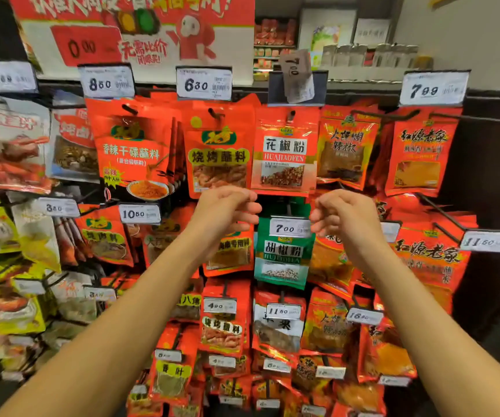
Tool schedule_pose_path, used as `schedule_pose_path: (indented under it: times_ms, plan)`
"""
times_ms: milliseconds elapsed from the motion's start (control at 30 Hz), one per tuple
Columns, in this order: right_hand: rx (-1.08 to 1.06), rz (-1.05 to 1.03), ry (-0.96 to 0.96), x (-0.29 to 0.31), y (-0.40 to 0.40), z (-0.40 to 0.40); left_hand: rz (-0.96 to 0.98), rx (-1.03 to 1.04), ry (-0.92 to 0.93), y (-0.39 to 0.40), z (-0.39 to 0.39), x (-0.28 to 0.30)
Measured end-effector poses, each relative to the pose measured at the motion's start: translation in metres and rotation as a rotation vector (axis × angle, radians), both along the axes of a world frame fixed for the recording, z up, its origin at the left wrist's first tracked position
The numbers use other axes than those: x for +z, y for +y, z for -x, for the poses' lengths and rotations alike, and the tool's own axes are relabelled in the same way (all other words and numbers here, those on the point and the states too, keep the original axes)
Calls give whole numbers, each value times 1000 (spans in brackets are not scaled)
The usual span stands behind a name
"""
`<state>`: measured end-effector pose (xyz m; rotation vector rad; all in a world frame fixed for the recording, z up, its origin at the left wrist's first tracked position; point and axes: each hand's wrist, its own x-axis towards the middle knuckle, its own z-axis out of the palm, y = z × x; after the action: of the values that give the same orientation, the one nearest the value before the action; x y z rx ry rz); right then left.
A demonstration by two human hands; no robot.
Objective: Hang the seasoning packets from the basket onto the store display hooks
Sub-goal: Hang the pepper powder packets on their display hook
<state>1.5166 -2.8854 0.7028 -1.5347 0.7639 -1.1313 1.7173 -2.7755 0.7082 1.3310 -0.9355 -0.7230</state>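
A red Sichuan-pepper powder packet [285,152] hangs on a display hook [291,115] in the top row. Its price tag [296,75] is flipped up above it. My left hand [227,209] hovers just under the packet's lower left corner, and my right hand [343,216] is just under its lower right corner. Both hands have loosely curled fingers with nothing in them. I cannot tell whether the fingertips touch the packet. Between my hands hangs a green pepper powder packet [283,257] with a 7.00 tag. The basket is out of view.
The display wall is packed with red seasoning packets on hooks, each with a white price tag such as the 6.80 tag [203,84]. A bare black hook [441,210] sticks out at the right. A red promotional sign [140,31] hangs above.
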Motion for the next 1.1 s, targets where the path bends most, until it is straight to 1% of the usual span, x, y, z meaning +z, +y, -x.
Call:
schedule_pose_path:
  times_ms: [67, 167, 400, 533, 600, 700, 800, 1033, 1100]
  plan:
    - [51, -94, 41, -41, 10, 3, -94, -19, 35, 11, -4, -40]
    - [43, -200, 44, -91, 23, 15, -174, 38, 115, 31, -9, -88]
    - [-5, -597, 314, -266, 73, 34, -553, 183, 377, 99, -2, -250]
    - [17, -734, 532, -366, 105, 44, -768, 252, 484, 132, 13, -342]
    - [26, -798, 619, -417, 124, 51, -841, 255, 560, 147, 21, -387]
    - [20, -860, 720, -490, 150, 61, -940, 294, 669, 159, 30, -452]
    - [27, -931, 773, -561, 172, 68, -1014, 350, 753, 172, 37, -520]
    - [113, -1108, 973, -752, 190, 62, -1238, 336, 715, 189, 48, -697]
    - [230, -1084, 1068, -809, 195, 57, -1277, 330, 680, 198, 51, -747]
